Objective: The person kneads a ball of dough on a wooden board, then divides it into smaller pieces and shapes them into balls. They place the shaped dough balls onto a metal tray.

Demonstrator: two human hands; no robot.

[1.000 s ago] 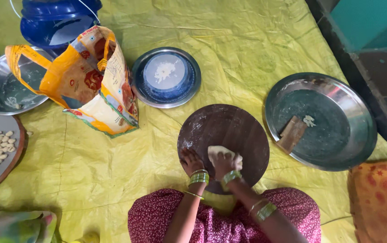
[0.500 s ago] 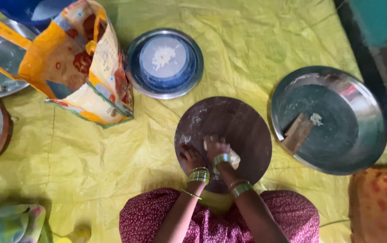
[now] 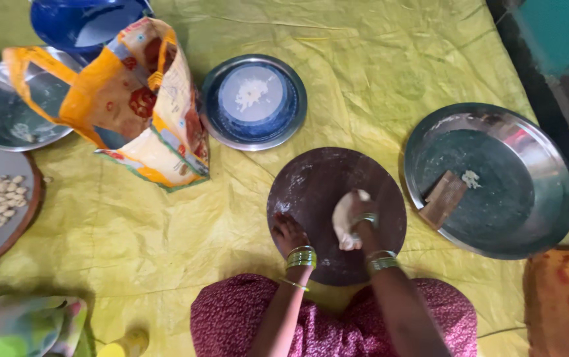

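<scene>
Yellow crinkled floor cloth (image 3: 165, 225) carries a round dark wooden board (image 3: 317, 192) where the right hand (image 3: 362, 225) wraps its fingers around a soft, pliable-looking pale dough lump (image 3: 345, 218), best cupped underneath, while left hand (image 3: 289, 233) fingers press flat on the board.

Cloth (image 3: 165, 218) was yellow-green; board (image 3: 317, 185) dark brown; dough (image 3: 345, 221) pale cream; bag (image 3: 145, 112) orange-yellow, red-patterned; plate (image 3: 549, 165) silver-grey; bowl (image 3: 79, 20) blue.

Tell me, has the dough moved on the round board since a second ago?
Yes. The dough, under the right hand, has shifted from the near edge of the round board toward its centre.
</scene>
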